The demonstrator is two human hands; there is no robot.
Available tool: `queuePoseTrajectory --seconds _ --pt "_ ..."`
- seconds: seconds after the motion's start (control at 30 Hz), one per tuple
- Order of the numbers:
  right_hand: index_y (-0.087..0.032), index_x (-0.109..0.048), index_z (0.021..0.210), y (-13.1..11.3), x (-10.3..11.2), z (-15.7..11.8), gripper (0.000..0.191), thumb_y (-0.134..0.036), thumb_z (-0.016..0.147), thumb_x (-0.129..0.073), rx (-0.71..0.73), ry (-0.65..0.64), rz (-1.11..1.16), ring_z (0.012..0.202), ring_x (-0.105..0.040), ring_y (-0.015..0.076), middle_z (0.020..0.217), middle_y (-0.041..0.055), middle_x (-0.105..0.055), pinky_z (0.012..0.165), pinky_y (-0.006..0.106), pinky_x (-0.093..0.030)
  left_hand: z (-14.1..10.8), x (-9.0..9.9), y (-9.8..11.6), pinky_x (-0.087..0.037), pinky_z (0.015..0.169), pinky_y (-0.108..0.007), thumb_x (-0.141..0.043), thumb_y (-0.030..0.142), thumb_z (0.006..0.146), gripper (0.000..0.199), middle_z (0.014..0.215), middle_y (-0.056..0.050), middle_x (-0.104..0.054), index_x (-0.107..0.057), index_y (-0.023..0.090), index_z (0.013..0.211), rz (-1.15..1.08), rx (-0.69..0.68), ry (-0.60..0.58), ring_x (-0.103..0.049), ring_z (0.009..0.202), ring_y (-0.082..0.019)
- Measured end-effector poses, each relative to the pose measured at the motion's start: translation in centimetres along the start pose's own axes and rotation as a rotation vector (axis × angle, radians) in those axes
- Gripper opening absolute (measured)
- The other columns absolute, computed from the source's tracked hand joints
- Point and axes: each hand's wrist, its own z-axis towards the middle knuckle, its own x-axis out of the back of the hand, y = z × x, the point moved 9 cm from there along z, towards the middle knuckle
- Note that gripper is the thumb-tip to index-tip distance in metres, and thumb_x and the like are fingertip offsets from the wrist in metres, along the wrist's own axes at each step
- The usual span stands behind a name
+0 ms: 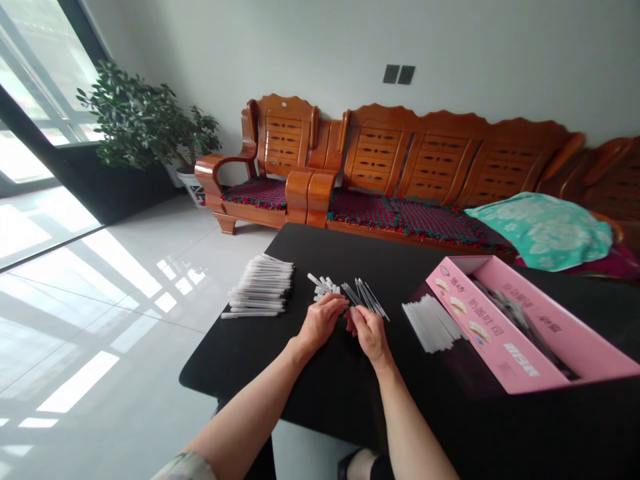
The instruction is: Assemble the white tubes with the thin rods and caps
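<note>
Slim dark rods (367, 298) lie fanned on the black table (240, 363), just beside short white tubes (323, 287). The left hand (320, 323) and right hand (370, 333) curl close together at their near edge, fingers bunched; what either grip pinches, if anything, is hidden. Left of them lies a stacked row of white black-ended sticks (263, 285); to the right, a loose bundle of translucent white straws (433, 323), then an open pink cardboard box (520, 327). Beyond the table stands a varnished wooden sofa (415, 160) with a teal towel (540, 230).
</note>
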Motion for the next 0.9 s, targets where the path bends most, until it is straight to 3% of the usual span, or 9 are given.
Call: queuePoseTrajectory --seconds 0.1,0.17,0.27,0.33,0.4,0.47,0.57,0.73,0.9 --pt "-0.018 -0.063 0.076 0.5 0.0 0.0 0.038 -0.05 0.092 -0.047 -0.026 0.007 0.066 0.048 -0.048 0.0127 0.056 -0.0001 -0.057 0.047 0.024 -0.037 0.0 0.3 0.2 -0.054 0.087 -0.03 -0.05 0.021 0.094 0.023 0.114 -0.008 -0.065 -0.068 0.022 0.108 -0.023 0.004 0.042 -0.065 0.097 -0.017" --pt "-0.018 -0.065 0.078 1.0 0.5 0.0 0.036 -0.049 0.09 -0.051 -0.049 0.049 0.11 0.049 -0.05 0.0126 0.057 -0.0001 -0.058 0.048 0.023 -0.039 0.0 1.4 -0.5 -0.056 0.08 -0.028 -0.055 0.024 0.092 0.022 0.117 -0.009 -0.063 -0.066 0.021 0.111 -0.054 0.09 0.153 -0.067 0.088 -0.016" --pt "-0.017 -0.067 0.082 1.6 1.2 -0.1 0.034 -0.048 0.089 -0.054 -0.077 0.127 0.189 0.053 -0.053 0.0122 0.061 0.0003 -0.061 0.051 0.022 -0.043 -0.4 2.4 -3.0 -0.053 0.054 -0.022 -0.06 0.037 0.088 0.023 0.086 -0.005 -0.067 -0.066 0.017 0.098 -0.191 0.337 0.3 -0.063 0.059 -0.012" --pt "-0.017 -0.067 0.084 1.6 1.3 -0.1 0.033 -0.046 0.088 -0.055 -0.07 0.129 0.203 0.054 -0.054 0.0116 0.062 0.0003 -0.061 0.052 0.022 -0.044 -0.5 1.6 -4.7 -0.048 0.044 -0.02 -0.06 0.046 0.086 0.033 0.07 -0.003 -0.063 -0.066 0.014 0.093 -0.381 0.478 0.266 -0.058 0.049 -0.011" --pt "-0.016 -0.067 0.084 1.2 0.9 -0.1 0.031 -0.045 0.088 -0.056 -0.055 0.091 0.169 0.053 -0.053 0.0108 0.061 -0.0002 -0.061 0.051 0.021 -0.043 -0.2 0.3 -5.6 -0.048 0.042 -0.021 -0.061 0.053 0.084 0.044 0.072 -0.004 -0.064 -0.066 0.012 0.099 -0.606 0.542 0.188 -0.059 0.049 -0.011" --pt "-0.016 -0.067 0.081 0.9 0.4 -0.2 0.03 -0.044 0.086 -0.058 -0.051 0.048 0.116 0.051 -0.051 0.0101 0.059 -0.0009 -0.06 0.049 0.02 -0.042 0.0 -0.4 -6.0 -0.051 0.045 -0.022 -0.063 0.054 0.081 0.05 0.076 -0.005 -0.065 -0.064 0.01 0.105 -0.776 0.561 0.156 -0.06 0.053 -0.012" --pt "-0.016 -0.067 0.081 0.6 0.0 -0.2 0.031 -0.045 0.087 -0.057 -0.055 0.016 0.068 0.048 -0.049 0.0093 0.057 -0.0015 -0.059 0.046 0.019 -0.039 0.0 -0.6 -6.5 -0.052 0.049 -0.022 -0.066 0.053 0.079 0.047 0.072 -0.005 -0.065 -0.064 0.009 0.096 -0.888 0.581 0.166 -0.062 0.055 -0.012" --pt "-0.016 -0.065 0.076 -0.1 -0.2 -0.2 0.037 -0.045 0.092 -0.048 -0.022 -0.007 0.023 0.045 -0.049 0.0088 0.056 -0.001 -0.059 0.046 0.019 -0.039 -0.1 -0.6 -6.6 -0.053 0.054 -0.022 -0.068 0.052 0.079 0.044 0.071 -0.006 -0.067 -0.063 0.01 0.092 -0.928 0.576 0.175 -0.064 0.057 -0.012" --pt "-0.016 -0.065 0.081 0.5 -0.3 -0.2 0.033 -0.046 0.088 -0.053 -0.058 -0.01 0.029 0.046 -0.049 0.0094 0.055 -0.0016 -0.058 0.045 0.019 -0.039 -0.2 -0.5 -6.5 -0.053 0.053 -0.022 -0.068 0.051 0.079 0.042 0.069 -0.006 -0.067 -0.062 0.01 0.089 -0.902 0.576 0.185 -0.063 0.054 -0.012"
